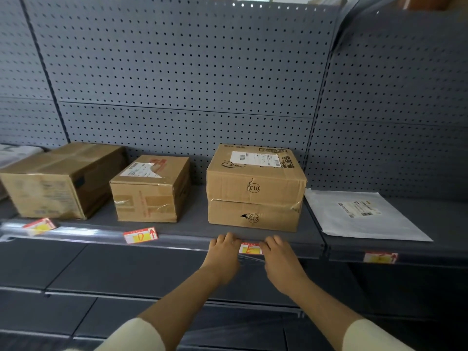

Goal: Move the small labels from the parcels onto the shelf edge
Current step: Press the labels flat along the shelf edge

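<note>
- Step in hand: seating a small label (250, 249) on the shelf edge (177, 239), directly below the stacked cardboard parcels (254, 188).
- Left hand (224, 249) pinches the label's left end; right hand (277, 252) pinches its right end. Fingers closed on the paper, label flat against the edge strip.
- Three labels sit on the edge: one far left (39, 226), tilted; one below the middle box (140, 235); one below the white mailer (379, 257).
- Judgement: next move calls for pressing the label flush and level, then releasing both ends.
- Materials: labels are thin paper, white with red border and yellow patch; edge strip glossy clear plastic; parcels are creased, taped cardboard; back panel is perforated grey metal.
</note>
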{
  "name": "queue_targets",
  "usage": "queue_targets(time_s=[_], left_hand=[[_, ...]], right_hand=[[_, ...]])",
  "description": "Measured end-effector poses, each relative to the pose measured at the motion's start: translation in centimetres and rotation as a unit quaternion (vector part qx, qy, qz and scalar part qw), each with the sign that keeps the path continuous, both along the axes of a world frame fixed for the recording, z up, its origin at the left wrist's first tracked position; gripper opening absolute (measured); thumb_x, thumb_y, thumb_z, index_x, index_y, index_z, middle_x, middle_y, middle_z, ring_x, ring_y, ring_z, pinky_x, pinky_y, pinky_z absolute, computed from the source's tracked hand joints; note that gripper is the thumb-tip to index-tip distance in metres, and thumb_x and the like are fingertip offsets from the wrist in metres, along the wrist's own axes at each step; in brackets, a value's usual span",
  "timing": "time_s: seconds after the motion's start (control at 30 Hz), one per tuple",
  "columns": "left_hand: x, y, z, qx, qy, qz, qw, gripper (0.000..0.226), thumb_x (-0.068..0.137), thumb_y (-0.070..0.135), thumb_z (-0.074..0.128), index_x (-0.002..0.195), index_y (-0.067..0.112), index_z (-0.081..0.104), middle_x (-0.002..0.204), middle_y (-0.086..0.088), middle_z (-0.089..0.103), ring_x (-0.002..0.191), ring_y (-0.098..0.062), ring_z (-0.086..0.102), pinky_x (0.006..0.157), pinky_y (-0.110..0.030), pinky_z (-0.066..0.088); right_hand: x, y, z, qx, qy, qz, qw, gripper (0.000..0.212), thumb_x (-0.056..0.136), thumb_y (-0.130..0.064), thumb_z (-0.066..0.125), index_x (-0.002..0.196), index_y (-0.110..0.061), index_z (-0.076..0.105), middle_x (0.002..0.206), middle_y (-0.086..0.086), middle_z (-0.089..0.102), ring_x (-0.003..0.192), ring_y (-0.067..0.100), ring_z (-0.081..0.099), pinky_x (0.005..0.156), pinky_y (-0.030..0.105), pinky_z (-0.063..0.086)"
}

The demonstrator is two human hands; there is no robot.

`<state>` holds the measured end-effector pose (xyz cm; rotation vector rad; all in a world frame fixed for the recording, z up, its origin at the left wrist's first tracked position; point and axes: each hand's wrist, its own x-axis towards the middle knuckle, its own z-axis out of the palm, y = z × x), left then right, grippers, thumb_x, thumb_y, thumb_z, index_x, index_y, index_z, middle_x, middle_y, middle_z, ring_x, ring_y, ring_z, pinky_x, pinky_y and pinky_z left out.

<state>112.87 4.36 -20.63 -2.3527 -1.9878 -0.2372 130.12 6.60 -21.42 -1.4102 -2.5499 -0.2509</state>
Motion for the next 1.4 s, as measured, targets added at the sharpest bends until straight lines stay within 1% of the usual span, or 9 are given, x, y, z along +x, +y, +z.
queue_targets(time_s=[0.27, 0.37, 0.47, 0.6, 0.8, 1.0, 1.17, 1.27, 1.4], left_hand=[[0.3, 0.0, -0.2, -0.007, 0.003, 0.025, 1.000, 0.049, 0.092, 0.019, 0.049, 0.140, 0.018, 0.038, 0.139, -0.007, 0.039, 0.126, -0.028, 0.040, 0.107, -0.040, 0.032], [0.0, -0.2, 0.0, -0.009, -0.047, 0.037, 0.998, 0.046, 0.091, 0.014, 0.048, 0.137, 0.020, 0.045, 0.134, -0.007, 0.047, 0.124, -0.027, 0.044, 0.106, -0.038, 0.034], [-1.2, -0.9, 0.1, -0.014, -0.131, 0.081, 0.988, 0.031, 0.091, 0.013, 0.048, 0.118, 0.018, 0.062, 0.122, -0.007, 0.061, 0.109, -0.026, 0.059, 0.094, -0.037, 0.049], [-3.9, -2.5, 0.3, -0.021, -0.181, 0.140, 0.973, 0.022, 0.093, 0.022, 0.046, 0.100, 0.017, 0.066, 0.109, -0.006, 0.068, 0.097, -0.027, 0.064, 0.084, -0.036, 0.053], [-9.2, -4.7, 0.7, -0.034, -0.181, 0.191, 0.964, 0.024, 0.095, 0.018, 0.044, 0.107, 0.015, 0.064, 0.111, -0.011, 0.069, 0.099, -0.030, 0.065, 0.087, -0.035, 0.052], [-15.4, -5.3, 0.8, -0.025, -0.178, 0.220, 0.959, 0.026, 0.095, 0.018, 0.046, 0.113, 0.018, 0.065, 0.116, -0.010, 0.067, 0.102, -0.029, 0.065, 0.090, -0.036, 0.052], [-21.5, -4.6, 1.0, 0.001, -0.174, 0.201, 0.964, 0.027, 0.096, 0.020, 0.043, 0.108, 0.014, 0.067, 0.116, -0.011, 0.063, 0.103, -0.031, 0.062, 0.088, -0.041, 0.051], [-25.0, -3.7, 1.4, 0.001, -0.172, 0.174, 0.970, 0.028, 0.098, 0.020, 0.042, 0.112, 0.014, 0.065, 0.116, -0.009, 0.063, 0.105, -0.029, 0.060, 0.089, -0.039, 0.050], [-28.2, -2.8, 1.7, -0.003, -0.158, 0.147, 0.976, 0.026, 0.095, 0.017, 0.042, 0.105, 0.014, 0.065, 0.113, -0.009, 0.061, 0.100, -0.028, 0.059, 0.084, -0.041, 0.051]], right_hand=[[-0.2, 0.0, -0.3, -0.014, -0.003, -0.002, 1.000, 0.061, 0.082, -0.004, 0.055, 0.140, -0.012, 0.036, 0.128, 0.009, 0.044, 0.116, 0.028, 0.041, 0.103, 0.037, 0.036], [-0.3, -0.2, -0.5, -0.019, 0.042, 0.006, 0.999, 0.052, 0.082, -0.005, 0.057, 0.132, -0.010, 0.047, 0.125, 0.010, 0.048, 0.113, 0.029, 0.046, 0.098, 0.037, 0.040], [-1.3, -0.5, -0.2, -0.019, 0.090, 0.033, 0.995, 0.034, 0.085, -0.006, 0.056, 0.119, -0.009, 0.059, 0.117, 0.009, 0.056, 0.108, 0.029, 0.051, 0.092, 0.038, 0.044], [-4.1, -0.8, 0.3, -0.049, 0.114, 0.064, 0.990, 0.030, 0.092, -0.010, 0.048, 0.119, -0.013, 0.061, 0.119, 0.004, 0.061, 0.111, 0.025, 0.052, 0.094, 0.037, 0.044], [-9.4, -1.4, -0.1, -0.104, 0.101, 0.098, 0.985, 0.027, 0.092, -0.014, 0.051, 0.117, -0.016, 0.063, 0.119, 0.004, 0.063, 0.112, 0.023, 0.053, 0.096, 0.034, 0.044], [-15.7, -1.8, -0.1, -0.116, 0.112, 0.118, 0.980, 0.028, 0.095, -0.015, 0.048, 0.118, -0.014, 0.064, 0.119, 0.006, 0.063, 0.112, 0.024, 0.054, 0.097, 0.035, 0.045], [-21.7, -1.6, 0.4, -0.095, 0.120, 0.119, 0.981, 0.029, 0.095, -0.013, 0.047, 0.119, -0.012, 0.063, 0.120, 0.005, 0.060, 0.112, 0.024, 0.051, 0.094, 0.037, 0.046], [-25.2, -1.0, 1.1, -0.067, 0.118, 0.117, 0.984, 0.029, 0.093, -0.009, 0.049, 0.120, -0.011, 0.060, 0.119, 0.004, 0.056, 0.112, 0.025, 0.050, 0.091, 0.038, 0.047], [-28.9, -0.3, 1.8, -0.027, 0.143, 0.089, 0.985, 0.030, 0.088, -0.003, 0.052, 0.116, -0.009, 0.062, 0.115, 0.005, 0.054, 0.107, 0.025, 0.051, 0.084, 0.036, 0.048]])
